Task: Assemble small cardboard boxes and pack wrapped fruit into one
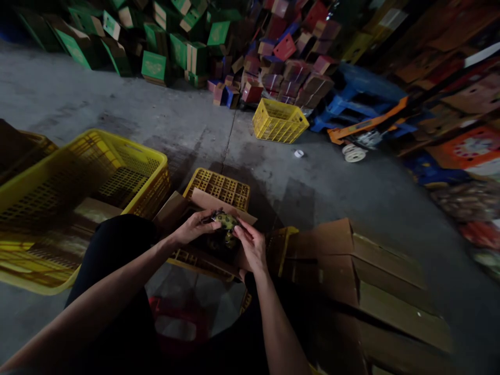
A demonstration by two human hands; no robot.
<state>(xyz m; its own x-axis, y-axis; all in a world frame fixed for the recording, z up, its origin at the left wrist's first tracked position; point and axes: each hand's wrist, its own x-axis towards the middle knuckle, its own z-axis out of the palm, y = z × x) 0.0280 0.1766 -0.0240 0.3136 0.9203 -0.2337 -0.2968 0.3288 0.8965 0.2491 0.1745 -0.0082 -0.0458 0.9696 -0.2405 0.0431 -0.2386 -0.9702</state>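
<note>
Both of my hands meet over an open cardboard box [175,208] that rests on a yellow crate [219,185] in front of my knees. My left hand [194,226] and my right hand [250,246] are each closed on a small green and yellow fruit [226,221], held between their fingertips just above the box. The inside of the box is dark, and more fruit may lie under the one I hold. My dark trouser leg [117,245] is to the left of the box.
A large yellow plastic crate [89,172] stands at my left. Closed cardboard boxes [363,276] lie at my right. Another yellow crate [279,122], a blue pallet jack [351,104], a tape roll [299,153] and heaps of green [156,62] and red cartons [285,47] fill the far concrete floor.
</note>
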